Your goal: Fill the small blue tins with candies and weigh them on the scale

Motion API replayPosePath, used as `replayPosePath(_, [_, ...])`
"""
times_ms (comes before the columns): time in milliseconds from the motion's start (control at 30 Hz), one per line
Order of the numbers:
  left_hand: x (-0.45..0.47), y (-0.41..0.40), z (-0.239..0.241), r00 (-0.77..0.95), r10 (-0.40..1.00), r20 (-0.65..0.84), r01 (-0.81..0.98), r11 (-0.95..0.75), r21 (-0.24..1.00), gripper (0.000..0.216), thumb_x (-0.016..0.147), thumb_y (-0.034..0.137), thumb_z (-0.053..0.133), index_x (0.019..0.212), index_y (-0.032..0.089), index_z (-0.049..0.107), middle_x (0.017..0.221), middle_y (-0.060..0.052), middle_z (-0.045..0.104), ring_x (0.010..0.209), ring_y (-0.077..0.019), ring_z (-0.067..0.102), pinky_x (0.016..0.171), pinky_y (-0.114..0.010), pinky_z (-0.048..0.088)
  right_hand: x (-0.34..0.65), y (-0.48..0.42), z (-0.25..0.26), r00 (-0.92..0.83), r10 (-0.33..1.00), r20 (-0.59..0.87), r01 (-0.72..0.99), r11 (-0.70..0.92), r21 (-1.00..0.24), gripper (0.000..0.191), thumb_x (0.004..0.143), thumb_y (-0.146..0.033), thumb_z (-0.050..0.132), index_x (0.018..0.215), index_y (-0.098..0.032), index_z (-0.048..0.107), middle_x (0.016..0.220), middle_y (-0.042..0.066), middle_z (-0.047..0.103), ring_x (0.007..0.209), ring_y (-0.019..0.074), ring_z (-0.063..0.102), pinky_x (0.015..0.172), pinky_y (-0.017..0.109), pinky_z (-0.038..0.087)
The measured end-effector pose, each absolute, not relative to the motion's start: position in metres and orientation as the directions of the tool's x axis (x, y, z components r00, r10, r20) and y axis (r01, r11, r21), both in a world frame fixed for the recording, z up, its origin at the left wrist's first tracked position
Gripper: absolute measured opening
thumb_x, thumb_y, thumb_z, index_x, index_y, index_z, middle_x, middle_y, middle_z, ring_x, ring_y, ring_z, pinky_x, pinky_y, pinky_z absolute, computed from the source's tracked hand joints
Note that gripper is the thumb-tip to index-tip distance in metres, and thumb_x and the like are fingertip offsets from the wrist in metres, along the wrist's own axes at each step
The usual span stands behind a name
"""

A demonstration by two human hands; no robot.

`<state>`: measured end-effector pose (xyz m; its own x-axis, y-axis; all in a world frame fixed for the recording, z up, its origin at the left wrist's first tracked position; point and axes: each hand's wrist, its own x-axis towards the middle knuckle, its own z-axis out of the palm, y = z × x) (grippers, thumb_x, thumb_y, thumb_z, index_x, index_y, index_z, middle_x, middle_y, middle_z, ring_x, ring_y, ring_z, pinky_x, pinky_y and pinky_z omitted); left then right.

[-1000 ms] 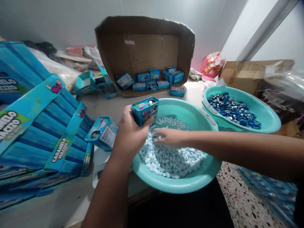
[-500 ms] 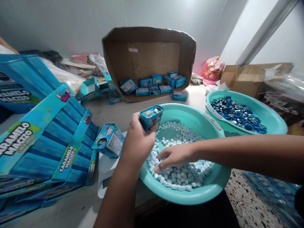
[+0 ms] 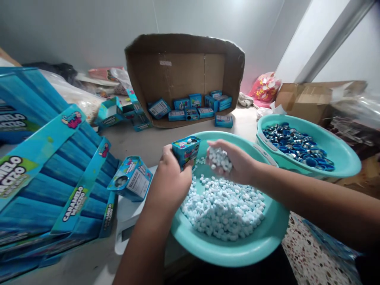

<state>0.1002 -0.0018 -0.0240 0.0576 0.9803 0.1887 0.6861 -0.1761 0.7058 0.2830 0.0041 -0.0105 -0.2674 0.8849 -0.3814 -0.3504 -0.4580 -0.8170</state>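
My left hand (image 3: 170, 180) grips a small blue candy box (image 3: 186, 151), upright with its top hole showing, over the near-left rim of a teal basin (image 3: 208, 249). The basin is heaped with small pale-blue candies (image 3: 224, 208). My right hand (image 3: 234, 162) is raised just right of the box, palm up and cupped, holding a scoop of candies (image 3: 219, 157). Another small blue box (image 3: 130, 177) lies tilted on the table left of my left hand.
A second teal basin (image 3: 341, 168) at right holds blue and silver caps (image 3: 297, 144). A brown carton (image 3: 184, 71) on its side at the back contains several small blue boxes. Large blue display boxes (image 3: 50, 170) are stacked at left. Cardboard (image 3: 308, 97) and bags sit at the far right.
My right hand dug into the candies in the basin, then lifted up with a cupped handful beside the box. My left hand kept holding the box.
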Motion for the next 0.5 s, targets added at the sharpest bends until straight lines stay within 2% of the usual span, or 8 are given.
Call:
replayPosePath(100, [0.100, -0.007, -0.021, 0.263, 0.963, 0.064, 0.709, -0.238, 0.664, 0.041, 0.093, 0.036, 0.056, 0.127, 0.020, 0.040, 0.117, -0.016, 0.064, 0.111, -0.0357, 0.064, 0.089, -0.047, 0.053, 0.288, 0.015, -0.005, -0.061, 0.978, -0.201, -0.486, -0.205, -0.850, 0.033, 0.074, -0.043, 0.075, 0.076, -0.019, 0.052, 0.065, -0.001, 0.056, 0.052, 0.0081, 0.042, 0.043, 0.022, 0.030])
replayPosePath(233, [0.098, -0.012, -0.021, 0.543, 0.840, -0.012, 0.633, -0.400, 0.663, 0.039, 0.095, 0.043, 0.053, 0.127, 0.023, 0.041, 0.119, -0.011, 0.062, 0.109, -0.0306, 0.062, 0.090, -0.042, 0.050, 0.288, 0.023, -0.004, 0.123, 0.983, -0.133, -0.559, -0.042, -0.828, 0.028, 0.076, -0.042, 0.070, 0.078, -0.021, 0.051, 0.068, -0.002, 0.054, 0.055, 0.0084, 0.043, 0.048, 0.023, 0.034])
replayPosePath(300, [0.098, -0.013, -0.023, 0.591, 0.807, -0.021, 0.606, -0.426, 0.672, 0.038, 0.096, 0.044, 0.053, 0.125, 0.024, 0.041, 0.117, -0.010, 0.062, 0.106, -0.0287, 0.062, 0.088, -0.040, 0.050, 0.286, 0.023, -0.005, 0.144, 0.983, -0.116, -0.564, -0.015, -0.826, 0.026, 0.078, -0.042, 0.067, 0.076, -0.021, 0.051, 0.069, -0.001, 0.055, 0.056, 0.0089, 0.043, 0.049, 0.024, 0.034])
replayPosePath(500, [0.098, -0.011, -0.025, 0.585, 0.810, -0.041, 0.608, -0.405, 0.682, 0.042, 0.095, 0.043, 0.054, 0.130, 0.023, 0.039, 0.121, -0.011, 0.061, 0.107, -0.0291, 0.061, 0.088, -0.041, 0.049, 0.283, 0.018, -0.009, 0.087, 0.995, -0.052, -0.568, 0.006, -0.823, 0.024, 0.077, -0.038, 0.066, 0.069, -0.018, 0.056, 0.070, 0.001, 0.056, 0.062, 0.0103, 0.048, 0.055, 0.024, 0.038])
